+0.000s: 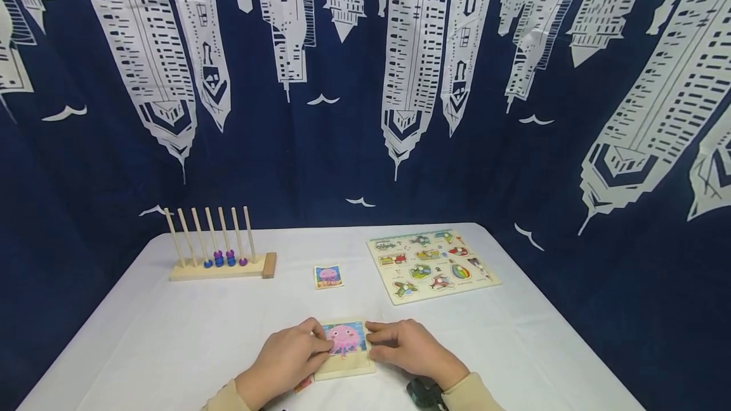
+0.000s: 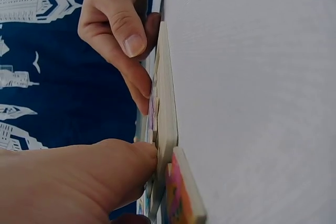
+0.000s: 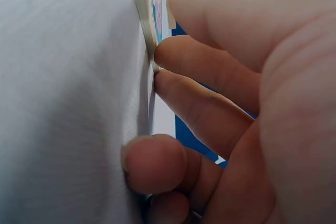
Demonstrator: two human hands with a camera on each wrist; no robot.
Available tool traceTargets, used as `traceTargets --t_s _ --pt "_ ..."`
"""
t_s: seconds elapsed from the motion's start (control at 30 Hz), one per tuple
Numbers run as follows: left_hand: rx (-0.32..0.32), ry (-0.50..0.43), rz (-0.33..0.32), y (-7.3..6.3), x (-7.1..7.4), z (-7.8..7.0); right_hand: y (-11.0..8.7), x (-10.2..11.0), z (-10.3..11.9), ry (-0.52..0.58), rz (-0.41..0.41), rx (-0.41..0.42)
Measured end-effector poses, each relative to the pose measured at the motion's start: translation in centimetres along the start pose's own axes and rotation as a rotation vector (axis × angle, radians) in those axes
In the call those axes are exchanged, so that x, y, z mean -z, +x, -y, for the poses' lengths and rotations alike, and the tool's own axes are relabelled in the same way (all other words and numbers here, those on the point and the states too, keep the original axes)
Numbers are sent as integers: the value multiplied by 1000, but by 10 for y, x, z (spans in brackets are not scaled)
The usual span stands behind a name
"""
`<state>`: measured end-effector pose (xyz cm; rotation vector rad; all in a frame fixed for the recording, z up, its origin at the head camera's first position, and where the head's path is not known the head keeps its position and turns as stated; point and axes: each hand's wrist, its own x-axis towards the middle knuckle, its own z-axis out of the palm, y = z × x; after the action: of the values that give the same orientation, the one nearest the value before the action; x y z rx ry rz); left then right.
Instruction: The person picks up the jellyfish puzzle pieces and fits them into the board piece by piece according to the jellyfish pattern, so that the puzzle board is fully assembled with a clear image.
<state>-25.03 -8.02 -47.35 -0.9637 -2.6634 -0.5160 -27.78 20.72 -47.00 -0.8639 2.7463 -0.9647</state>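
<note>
A shallow wooden puzzle board (image 1: 344, 373) lies near the front of the white table, with picture pieces of a pink octopus-like creature (image 1: 344, 337) in its upper part. Bare wood shows along its near side. My left hand (image 1: 290, 355) grips the board's left side, fingers curled and thumb on top; the other fingertips are partly hidden. At the opposite side, my right hand (image 1: 412, 349) touches the right edge with fairly straight fingers. A loose colourful piece (image 2: 181, 192) leans against the board's near left corner, partly under the left hand.
Farther back lies a small picture card (image 1: 328, 276) of the same pink creature. A wooden peg rack (image 1: 223, 273) with blue and purple beads stands at the back left. At the back right is a vehicle knob puzzle (image 1: 431, 265). A dark object (image 1: 424, 393) sits by the right wrist.
</note>
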Motion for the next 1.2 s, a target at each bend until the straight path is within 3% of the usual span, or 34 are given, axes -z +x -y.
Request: traceTargets --t_s 0.53,1.0,1.1,1.2 --pt "15 -7 -28 0 -1 1 0 -2 -1 -4 -3 -2" --pt "90 -84 -11 1 -2 4 -1 -2 0 5 -11 19" --pt "128 -129 -41 1 6 8 -1 -2 1 5 -8 16" --pt "234 -168 -73 0 20 13 0 -2 1 2 -7 14"
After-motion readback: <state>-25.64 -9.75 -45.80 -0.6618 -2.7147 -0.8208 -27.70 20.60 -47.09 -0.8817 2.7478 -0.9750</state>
